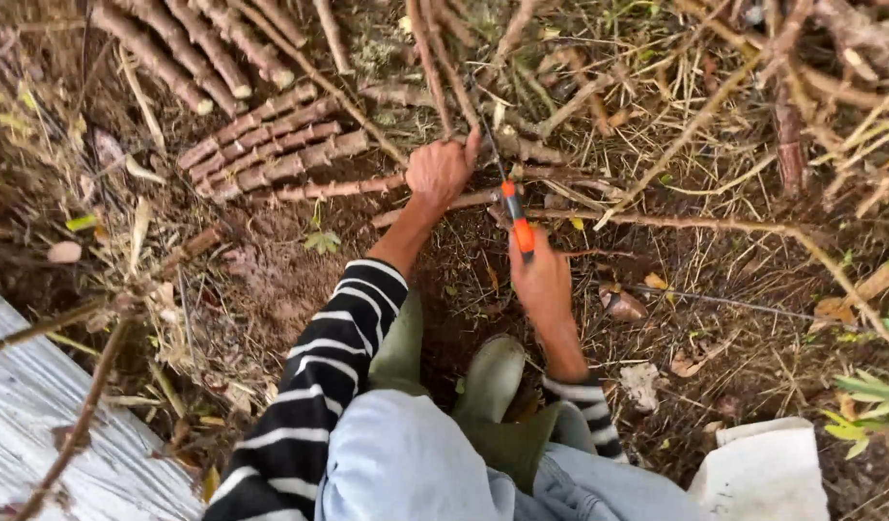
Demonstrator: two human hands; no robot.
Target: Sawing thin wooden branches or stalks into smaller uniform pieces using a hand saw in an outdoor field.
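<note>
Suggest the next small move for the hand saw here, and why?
Probably draw the hand saw back through the stem in a short stroke. The right hand grips its orange handle, the blade lies against the stem just beside the left hand, which holds that stem, so short strokes seem safer for those fingers.

The scene is set outdoors, on bare brown soil [271, 280] strewn with dry grass and fallen leaves. Cut stem pieces [271, 154] are laid side by side in a neat row towards the upper left, and a second bundle of cut stems [194, 48] is seen beyond it at the top edge. Long dry branches [715, 106] are tangled across the upper right. A pale corrugated sheet [39, 425] is found in the lower left corner, and a white sack [763, 473] at the lower right. Green leaves [869, 405] are seen at the right edge. Soft, even daylight is cast over everything.
</note>
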